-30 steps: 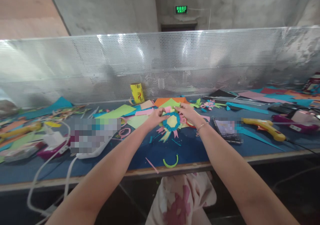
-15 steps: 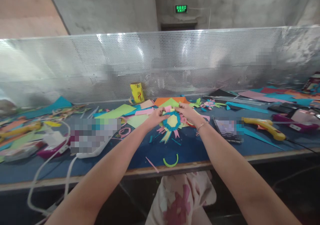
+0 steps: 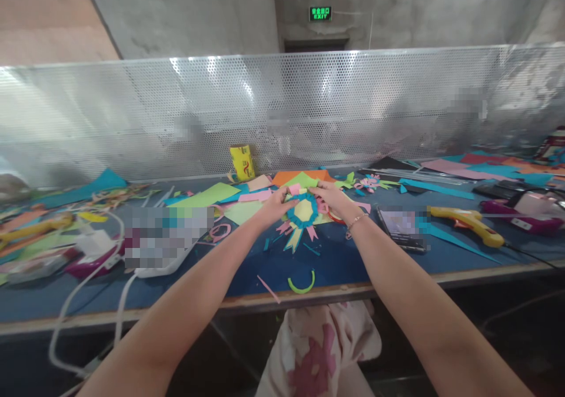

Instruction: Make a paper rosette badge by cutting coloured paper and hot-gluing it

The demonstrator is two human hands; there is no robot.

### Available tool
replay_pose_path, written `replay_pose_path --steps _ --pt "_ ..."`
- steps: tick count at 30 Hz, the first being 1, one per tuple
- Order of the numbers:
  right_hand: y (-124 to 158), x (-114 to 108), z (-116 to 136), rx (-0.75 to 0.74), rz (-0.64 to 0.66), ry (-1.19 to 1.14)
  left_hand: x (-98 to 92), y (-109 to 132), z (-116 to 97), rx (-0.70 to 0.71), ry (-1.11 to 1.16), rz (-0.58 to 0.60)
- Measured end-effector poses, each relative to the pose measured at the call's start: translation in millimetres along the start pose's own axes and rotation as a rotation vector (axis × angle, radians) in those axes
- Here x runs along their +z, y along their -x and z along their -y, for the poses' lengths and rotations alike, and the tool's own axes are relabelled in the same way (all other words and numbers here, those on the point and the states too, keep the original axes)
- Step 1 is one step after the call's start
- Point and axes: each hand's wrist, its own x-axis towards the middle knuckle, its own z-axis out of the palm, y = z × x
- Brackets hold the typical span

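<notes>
A paper rosette (image 3: 305, 211) with a pale yellow centre, a blue pleated rim and yellow and pink tails is between my hands, just above the blue tabletop. My left hand (image 3: 276, 204) grips its upper left edge, close to a small pink paper piece (image 3: 294, 189). At its upper right edge, my right hand (image 3: 329, 195) pinches with thumb and fingers. Pink paper loops (image 3: 323, 206) show beside my right fingers. Green and orange paper sheets (image 3: 304, 178) lie behind the rosette. My fingertips are partly hidden behind its rim.
A yellow glue gun (image 3: 468, 223) and a phone (image 3: 401, 229) lie to the right. On the left are a white power strip (image 3: 170, 267) with cables and another yellow glue gun (image 3: 39, 230). A curved green strip (image 3: 301, 285) lies near the front edge. A perforated metal screen (image 3: 282, 108) stands behind.
The rosette has tilted slightly, so its yellow centre faces me a little more. Both hands keep their hold, with only a slight shift of the fingers.
</notes>
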Motion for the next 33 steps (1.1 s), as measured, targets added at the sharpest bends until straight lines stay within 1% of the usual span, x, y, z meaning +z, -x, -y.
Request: replay_pose_path --steps 4,9,14,17,21,24,27,30,33 --pt "1.3 1.3 1.9 0.032 0.025 -0.072 -0.5 -0.8 0.3 -0.005 -0.010 -0.012" --pt "1.3 1.5 2.6 0.060 0.028 -0.131 -1.4 -0.8 -0.6 0.011 -0.103 -0.054" --pt "1.0 0.2 2.8 0.050 -0.005 -0.204 1.6 3.7 -11.1 0.017 -0.067 -0.101" --pt "1.7 -1.1 4.0 0.059 -0.036 -0.249 3.2 5.0 -15.3 0.018 -0.037 -0.090" --pt "3.4 -2.1 7.8 0.084 -0.038 -0.260 2.1 3.6 -12.2 0.016 -0.022 -0.082" --pt "5.5 -1.0 11.5 0.128 0.011 -0.276 0.4 2.2 -8.0 -0.005 -0.014 -0.079" --pt "8.7 1.5 14.1 0.142 0.057 -0.265 0.1 1.6 -6.6 0.008 -0.034 -0.077" --pt "11.3 4.0 15.3 0.124 0.055 -0.260 0.5 1.6 -7.1 0.032 -0.076 -0.091" --pt "11.9 5.0 15.8 0.148 0.040 -0.272 0.0 1.3 -6.3 0.036 -0.096 -0.093"
